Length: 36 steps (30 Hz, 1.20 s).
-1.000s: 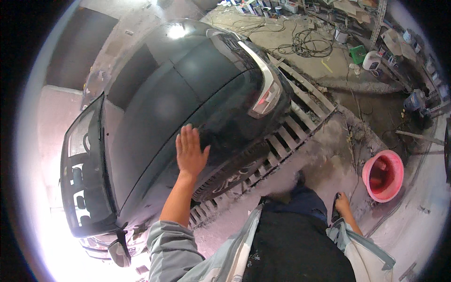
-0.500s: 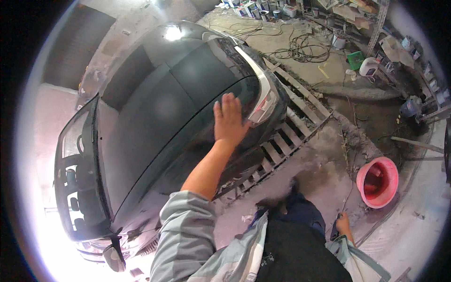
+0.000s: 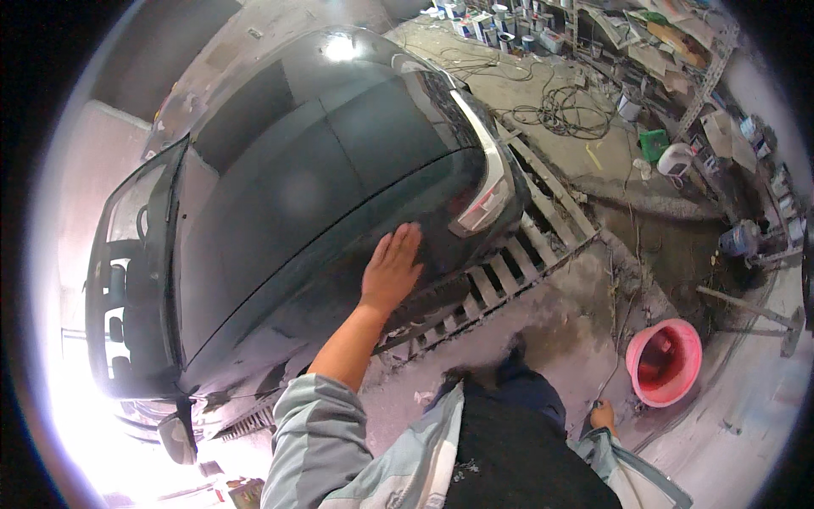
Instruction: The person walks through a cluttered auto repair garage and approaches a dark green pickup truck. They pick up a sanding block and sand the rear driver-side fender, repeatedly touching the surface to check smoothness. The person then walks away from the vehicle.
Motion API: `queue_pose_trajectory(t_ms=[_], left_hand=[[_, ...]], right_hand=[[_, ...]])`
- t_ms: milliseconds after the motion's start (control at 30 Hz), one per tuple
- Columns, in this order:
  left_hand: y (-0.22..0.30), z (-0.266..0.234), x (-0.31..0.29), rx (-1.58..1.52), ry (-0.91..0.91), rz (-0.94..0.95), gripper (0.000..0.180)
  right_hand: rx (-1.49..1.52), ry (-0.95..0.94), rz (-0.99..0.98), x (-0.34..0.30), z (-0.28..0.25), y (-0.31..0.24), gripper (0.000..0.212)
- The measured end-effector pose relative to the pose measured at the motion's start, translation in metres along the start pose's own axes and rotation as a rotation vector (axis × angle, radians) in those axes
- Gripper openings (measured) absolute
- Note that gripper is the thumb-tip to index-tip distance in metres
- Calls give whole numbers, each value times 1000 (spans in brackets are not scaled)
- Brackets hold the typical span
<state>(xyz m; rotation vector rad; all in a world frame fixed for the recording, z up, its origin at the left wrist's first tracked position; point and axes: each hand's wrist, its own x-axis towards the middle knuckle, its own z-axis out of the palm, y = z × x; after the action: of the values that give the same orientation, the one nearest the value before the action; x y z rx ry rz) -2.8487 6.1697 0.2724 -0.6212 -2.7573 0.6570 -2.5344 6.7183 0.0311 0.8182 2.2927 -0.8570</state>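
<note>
A dark grey-black car (image 3: 280, 199) with a dull, dusty hood fills the left and middle. My left hand (image 3: 393, 265) lies with fingers stretched out on the car's front fender, behind the headlight (image 3: 483, 210). Nothing shows in that hand. Down by my right side, my right hand (image 3: 603, 417) is closed around a small dark thing, mostly hidden, whose kind I cannot make out. Close beyond it stands a pink-red plastic bucket (image 3: 642, 373) with dark reddish liquid inside.
A wooden pallet (image 3: 502, 278) lies along the car's front side. Coiled black cable (image 3: 564, 110) rests on the floor beyond. At the right are a metal rack (image 3: 708, 85), a white jug (image 3: 676, 159) and a green container (image 3: 653, 144). Several cans stand at the back.
My left hand has slid back along the fender, away from the headlight and nearer to me. The view has shifted slightly. My right hand stays low and closed.
</note>
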Motion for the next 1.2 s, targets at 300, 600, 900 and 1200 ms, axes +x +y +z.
queue_pose_trajectory(t_ms=[300, 600, 900, 1200], left_hand=[[-10, -33, -132, -193, -245, -367, 78], [147, -26, -452, -902, -725, -1531, 74], [391, 54, -710, -850, -1267, -811, 31], [341, 24, -696, -1238, -359, -1802, 26]], right_hand=[[118, -108, -60, 24, -34, -135, 40], [-280, -233, -495, 88, 30, -124, 37], [-547, -210, -633, 40, 57, -250, 36], [-736, -244, -887, -9, 114, -266, 50]])
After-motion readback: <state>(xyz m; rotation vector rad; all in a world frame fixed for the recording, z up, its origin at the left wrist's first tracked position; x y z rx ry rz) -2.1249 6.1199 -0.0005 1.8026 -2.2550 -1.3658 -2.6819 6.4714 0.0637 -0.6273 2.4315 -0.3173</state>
